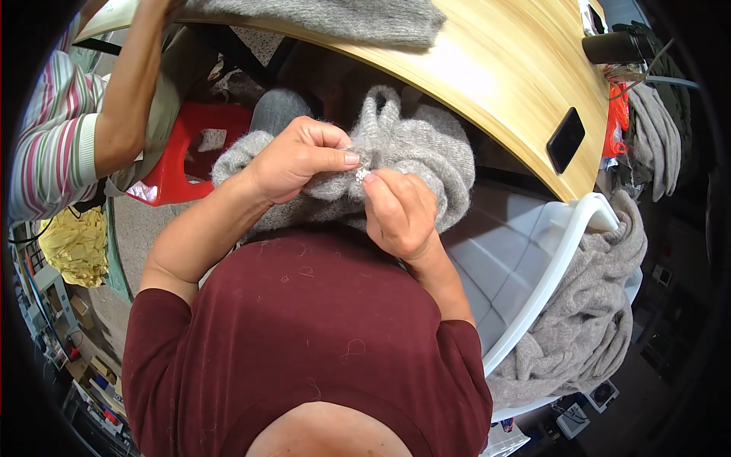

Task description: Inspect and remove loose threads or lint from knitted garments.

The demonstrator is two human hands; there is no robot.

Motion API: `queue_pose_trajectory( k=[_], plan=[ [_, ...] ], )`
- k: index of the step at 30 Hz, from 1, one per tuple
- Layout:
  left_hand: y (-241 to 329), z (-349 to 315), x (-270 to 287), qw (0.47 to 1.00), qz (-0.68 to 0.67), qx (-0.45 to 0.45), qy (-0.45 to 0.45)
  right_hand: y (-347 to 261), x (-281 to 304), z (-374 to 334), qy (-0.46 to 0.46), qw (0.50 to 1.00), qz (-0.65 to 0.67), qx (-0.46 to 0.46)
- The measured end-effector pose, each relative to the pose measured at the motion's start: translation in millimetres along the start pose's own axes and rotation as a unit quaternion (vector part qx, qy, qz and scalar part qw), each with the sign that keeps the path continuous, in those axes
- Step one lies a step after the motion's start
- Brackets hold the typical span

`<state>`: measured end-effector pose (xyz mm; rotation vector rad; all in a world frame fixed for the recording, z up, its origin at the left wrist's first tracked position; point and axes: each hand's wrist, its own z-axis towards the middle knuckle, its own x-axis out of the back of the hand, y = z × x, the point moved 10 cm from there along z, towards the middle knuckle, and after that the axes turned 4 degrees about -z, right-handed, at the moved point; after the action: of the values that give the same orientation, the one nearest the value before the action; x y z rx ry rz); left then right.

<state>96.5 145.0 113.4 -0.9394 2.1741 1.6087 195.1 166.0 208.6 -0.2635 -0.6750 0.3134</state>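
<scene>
A fuzzy grey knitted garment (442,171) lies bunched on the person's lap, beside the edge of a pale wood-grain table (487,68). The left hand (301,160) pinches its knit between thumb and forefinger; the right hand (401,212) pinches a small whitish piece (361,174) (too tiny to make out) just beside the left thumb. More grey knitwear (575,320) lies in a white plastic tub (550,286).

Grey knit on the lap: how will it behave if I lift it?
The grey knit will probably flop, as it lies in soft folds. Its fuzzy surface suggests grip rather than slip. The raised loop could snag, since it sticks out.
</scene>
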Motion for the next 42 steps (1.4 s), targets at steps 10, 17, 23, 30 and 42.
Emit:
queue_pose_trajectory(
  k=[10, 17, 23, 30, 42],
  plan=[
    [8.2, -4.9, 4.1, 0.982, 0.178, -0.055, 0.039, 10.7, -18.3, -3.8, -0.04, 0.999, -0.005, -0.027],
    [11.5, -10.9, 16.6, 0.96, 0.253, -0.086, 0.086, 38.7, -29.4, -2.5, -0.031, 0.985, 0.105, -0.136],
    [22.5, -16.4, 12.2, 0.939, 0.289, -0.145, 0.115, 43.0, -41.1, -12.4, -0.076, 0.962, 0.183, -0.188],
    [28.5, -25.0, 6.1, 0.901, 0.364, -0.195, 0.135, 74.0, -60.6, -38.5, -0.13, 0.852, 0.323, -0.392],
    [37.3, -28.7, 0.3, 0.866, 0.394, -0.267, 0.152, 58.2, -46.5, -24.7, -0.118, 0.924, 0.189, -0.311]
  ],
)
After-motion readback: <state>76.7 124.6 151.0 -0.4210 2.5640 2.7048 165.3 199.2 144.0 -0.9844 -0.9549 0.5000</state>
